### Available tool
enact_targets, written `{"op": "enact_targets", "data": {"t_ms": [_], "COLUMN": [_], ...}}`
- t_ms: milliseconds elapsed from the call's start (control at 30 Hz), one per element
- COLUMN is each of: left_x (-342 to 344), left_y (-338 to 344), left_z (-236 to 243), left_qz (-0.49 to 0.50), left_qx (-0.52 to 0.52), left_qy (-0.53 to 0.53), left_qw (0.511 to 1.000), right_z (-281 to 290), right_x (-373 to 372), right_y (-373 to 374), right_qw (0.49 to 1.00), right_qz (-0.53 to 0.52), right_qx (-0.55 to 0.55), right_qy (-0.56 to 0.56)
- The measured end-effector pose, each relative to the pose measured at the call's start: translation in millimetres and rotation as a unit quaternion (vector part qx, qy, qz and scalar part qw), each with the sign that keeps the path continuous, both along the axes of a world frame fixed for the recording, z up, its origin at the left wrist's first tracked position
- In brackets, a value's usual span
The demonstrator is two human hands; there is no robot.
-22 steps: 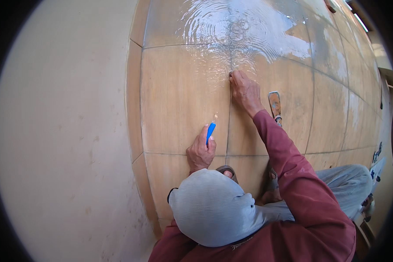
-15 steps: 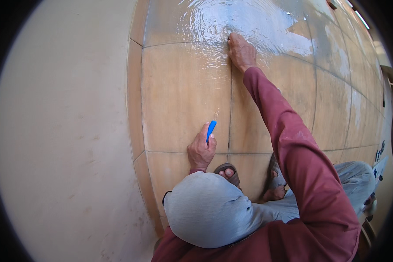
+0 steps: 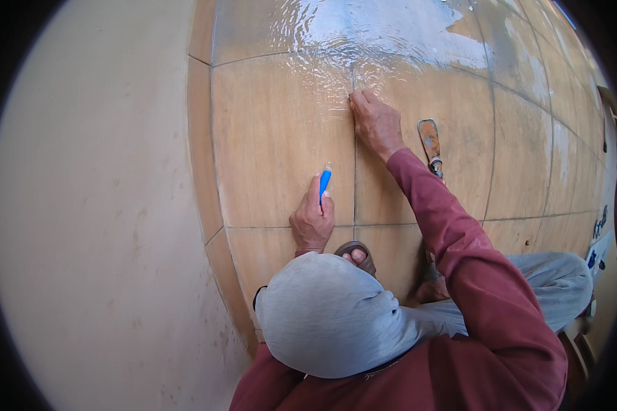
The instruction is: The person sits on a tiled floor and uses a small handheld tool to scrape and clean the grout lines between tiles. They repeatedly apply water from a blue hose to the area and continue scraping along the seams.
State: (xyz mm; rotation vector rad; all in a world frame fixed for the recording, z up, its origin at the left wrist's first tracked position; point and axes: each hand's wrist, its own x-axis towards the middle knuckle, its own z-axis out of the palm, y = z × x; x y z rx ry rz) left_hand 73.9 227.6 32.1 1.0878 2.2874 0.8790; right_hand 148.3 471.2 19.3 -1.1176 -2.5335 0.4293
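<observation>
My left hand point(image 3: 311, 220) is closed around a blue-handled tool point(image 3: 325, 183), held upright over the tile with the index finger along it. The small tip at its top is too indistinct to name. Farther forward, my right hand point(image 3: 377, 123) presses its fingertips together at the dark joint point(image 3: 354, 147) between two tan floor tiles point(image 3: 281, 137). What those fingers pinch, if anything, is hidden. Just beyond them lies rippling water point(image 3: 363, 48) spread over the tiles. To the right of my right hand rests a scraper point(image 3: 429, 139) with a rusty blade, its handle partly behind my sleeve.
A pale wall point(image 3: 96, 205) with a tile skirting point(image 3: 202, 151) runs along the left. My grey-trousered knee point(image 3: 322, 315) and a sandalled foot point(image 3: 356, 257) are close in front. Wet patches point(image 3: 535, 75) mark the tiles at far right.
My right hand has drawn back toward me along the joint, out of the water. The scraper, earlier behind my arm, now shows. My left hand keeps its grip on the blue-handled tool.
</observation>
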Motion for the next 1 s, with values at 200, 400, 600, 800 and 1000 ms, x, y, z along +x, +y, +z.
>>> {"op": "enact_targets", "data": {"t_ms": [200, 400, 600, 800, 1000], "left_x": [32, 62, 58, 61, 58], "left_y": [11, -19, -51, -51, -50], "left_z": [33, 27, 28, 17, 13], "left_qz": [0.001, 0.025, 0.114, 0.071, 0.092], "left_qx": [-0.115, -0.102, -0.102, -0.077, -0.031], "left_qy": [-0.234, -0.264, -0.295, -0.291, -0.279], "left_qw": [0.965, 0.959, 0.943, 0.951, 0.955], "right_z": [10, 5, 21, 22, 14], "right_x": [57, 20, 80, 86, 107], "right_y": [-98, -38, -173, -167, -194], "right_qw": [0.996, 0.999, 0.992, 0.994, 0.989], "right_qz": [0.064, -0.03, 0.062, 0.04, 0.117], "right_qx": [-0.056, -0.01, -0.106, -0.088, -0.082], "right_qy": [-0.034, -0.002, -0.043, -0.045, -0.047]}}
